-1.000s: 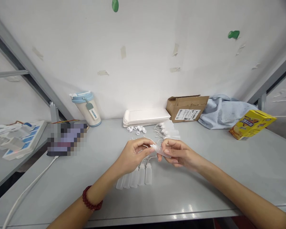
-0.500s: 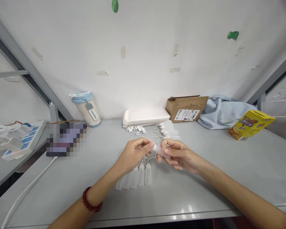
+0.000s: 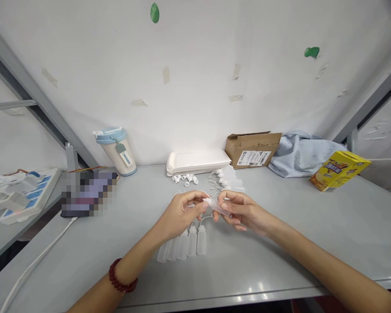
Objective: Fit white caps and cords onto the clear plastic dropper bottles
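Observation:
My right hand [image 3: 243, 211] grips a small translucent squeeze bottle [image 3: 222, 209], tilted with its neck toward the left. At that end is a white cap [image 3: 209, 201], pinched between the thumb and fingertips of my left hand [image 3: 182, 214]. Whether the cap is fully seated cannot be made out. Below my left hand, several similar bottles [image 3: 201, 241] lie in a row, their upper ends partly hidden by the hand. Beyond my right hand, more bottles [image 3: 232, 182] with thin white straps lie stacked. Several loose white caps [image 3: 191, 178] sit farther back.
A stack of white trays or boxes [image 3: 198, 161] stands by the wall, beside a cardboard box [image 3: 252, 150], pale blue cloth [image 3: 299, 154] and a yellow carton [image 3: 337, 171]. At left are a tumbler [image 3: 117, 152], a blurred phone [image 3: 89, 193], its cable [image 3: 42, 256] and a power strip [image 3: 35, 198].
My left thumb has drawn back slightly from the bottle's neck, showing more of the white cap. Both hands keep about the same place; the whole view has shifted a little.

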`<action>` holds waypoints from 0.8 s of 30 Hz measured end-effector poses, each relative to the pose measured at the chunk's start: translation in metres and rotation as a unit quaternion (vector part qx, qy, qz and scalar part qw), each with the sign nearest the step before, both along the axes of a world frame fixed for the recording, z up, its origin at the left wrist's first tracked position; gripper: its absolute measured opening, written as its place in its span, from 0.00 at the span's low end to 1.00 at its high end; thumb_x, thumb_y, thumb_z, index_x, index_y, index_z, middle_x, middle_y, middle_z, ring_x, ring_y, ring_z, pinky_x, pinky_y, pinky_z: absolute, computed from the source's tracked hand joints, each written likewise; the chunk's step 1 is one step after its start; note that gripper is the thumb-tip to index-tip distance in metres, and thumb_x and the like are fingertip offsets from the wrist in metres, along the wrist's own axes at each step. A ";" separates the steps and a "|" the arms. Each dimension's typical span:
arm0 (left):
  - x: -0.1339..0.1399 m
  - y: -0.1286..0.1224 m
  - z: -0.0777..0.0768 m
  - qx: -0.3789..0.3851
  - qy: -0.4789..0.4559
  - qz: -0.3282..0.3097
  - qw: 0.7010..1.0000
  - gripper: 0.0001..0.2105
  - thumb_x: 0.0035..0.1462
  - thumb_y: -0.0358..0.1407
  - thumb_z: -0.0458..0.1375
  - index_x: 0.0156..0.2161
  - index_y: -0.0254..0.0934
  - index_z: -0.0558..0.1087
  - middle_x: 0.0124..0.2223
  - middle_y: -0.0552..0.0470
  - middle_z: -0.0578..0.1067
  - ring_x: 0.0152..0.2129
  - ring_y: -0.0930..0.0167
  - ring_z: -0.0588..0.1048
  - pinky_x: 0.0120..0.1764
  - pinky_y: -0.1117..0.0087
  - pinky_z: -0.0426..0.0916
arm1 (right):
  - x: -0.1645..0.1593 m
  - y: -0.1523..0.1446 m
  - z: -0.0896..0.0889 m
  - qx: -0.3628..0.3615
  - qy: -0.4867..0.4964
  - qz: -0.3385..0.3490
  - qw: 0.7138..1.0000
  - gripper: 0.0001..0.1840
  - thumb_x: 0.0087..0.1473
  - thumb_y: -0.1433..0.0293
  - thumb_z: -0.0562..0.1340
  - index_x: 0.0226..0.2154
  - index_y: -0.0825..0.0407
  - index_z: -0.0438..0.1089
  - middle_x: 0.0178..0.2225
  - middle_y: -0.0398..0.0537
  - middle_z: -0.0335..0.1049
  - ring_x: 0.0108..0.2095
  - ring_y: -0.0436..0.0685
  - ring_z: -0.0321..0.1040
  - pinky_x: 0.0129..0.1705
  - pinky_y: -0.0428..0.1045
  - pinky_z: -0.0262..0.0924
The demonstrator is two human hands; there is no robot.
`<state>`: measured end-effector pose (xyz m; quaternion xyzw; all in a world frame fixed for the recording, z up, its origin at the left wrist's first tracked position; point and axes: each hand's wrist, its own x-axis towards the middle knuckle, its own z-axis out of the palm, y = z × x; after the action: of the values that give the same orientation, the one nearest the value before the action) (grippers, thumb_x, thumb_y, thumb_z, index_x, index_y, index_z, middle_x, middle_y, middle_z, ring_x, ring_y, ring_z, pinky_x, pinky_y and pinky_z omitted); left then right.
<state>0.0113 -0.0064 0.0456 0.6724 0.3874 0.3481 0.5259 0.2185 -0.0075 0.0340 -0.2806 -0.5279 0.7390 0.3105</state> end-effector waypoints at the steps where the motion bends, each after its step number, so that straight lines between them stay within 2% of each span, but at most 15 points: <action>1: 0.001 0.000 0.000 -0.007 0.001 0.005 1.000 0.12 0.54 0.42 0.56 0.38 0.35 0.73 0.33 0.50 0.73 0.28 0.71 0.71 0.29 0.72 0.68 | 0.000 0.000 0.000 0.005 -0.002 0.000 1.000 0.12 0.53 0.62 0.61 0.31 0.52 0.59 0.31 0.49 0.71 0.17 0.43 0.48 0.15 0.40 0.43; 5: 0.003 0.000 0.000 -0.022 0.016 0.002 1.000 0.13 0.55 0.43 0.55 0.31 0.33 0.73 0.26 0.52 0.72 0.21 0.74 0.70 0.27 0.74 0.67 | -0.002 0.000 -0.002 0.018 -0.014 -0.009 1.000 0.13 0.53 0.61 0.61 0.33 0.51 0.58 0.30 0.47 0.71 0.16 0.42 0.45 0.14 0.39 0.42; 10: 0.002 -0.001 -0.004 0.014 -0.016 -0.012 1.000 0.09 0.55 0.39 0.56 0.37 0.35 0.73 0.34 0.50 0.74 0.33 0.69 0.73 0.38 0.70 0.68 | -0.002 0.000 -0.005 0.011 -0.009 -0.011 1.000 0.13 0.54 0.61 0.61 0.35 0.49 0.56 0.27 0.44 0.69 0.16 0.41 0.43 0.14 0.38 0.42; 15: 0.003 -0.003 -0.006 0.019 -0.028 -0.016 0.999 0.09 0.55 0.39 0.56 0.38 0.35 0.72 0.37 0.48 0.74 0.35 0.68 0.73 0.40 0.68 0.68 | -0.003 0.001 -0.006 0.023 -0.020 -0.019 0.999 0.15 0.53 0.59 0.61 0.35 0.49 0.55 0.27 0.43 0.69 0.15 0.41 0.43 0.14 0.39 0.43; 18: 0.005 -0.003 -0.005 0.010 -0.032 -0.002 0.999 0.10 0.54 0.39 0.57 0.37 0.35 0.72 0.36 0.48 0.74 0.35 0.68 0.73 0.39 0.68 0.68 | -0.005 0.001 -0.005 0.064 -0.033 -0.032 0.997 0.16 0.53 0.58 0.60 0.37 0.49 0.55 0.28 0.45 0.70 0.16 0.43 0.49 0.15 0.41 0.50; 21: 0.006 -0.002 -0.003 0.009 -0.029 0.019 0.999 0.10 0.53 0.40 0.58 0.35 0.34 0.72 0.34 0.49 0.74 0.33 0.69 0.73 0.38 0.69 0.68 | -0.007 0.000 -0.004 0.136 -0.064 -0.053 0.987 0.18 0.54 0.57 0.59 0.39 0.50 0.56 0.29 0.46 0.69 0.21 0.46 0.56 0.20 0.42 0.55; 24: 0.006 -0.002 -0.002 0.009 -0.016 0.018 1.000 0.11 0.54 0.41 0.56 0.34 0.34 0.72 0.32 0.50 0.73 0.31 0.70 0.72 0.36 0.70 0.68 | -0.007 -0.002 -0.003 0.192 -0.109 -0.072 0.973 0.16 0.56 0.56 0.56 0.40 0.50 0.56 0.30 0.46 0.68 0.23 0.47 0.56 0.23 0.43 0.55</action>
<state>0.0172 -0.0079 0.0438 0.6639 0.3882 0.3720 0.5198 0.2113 -0.0092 0.0306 -0.3319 -0.6692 0.5644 0.3514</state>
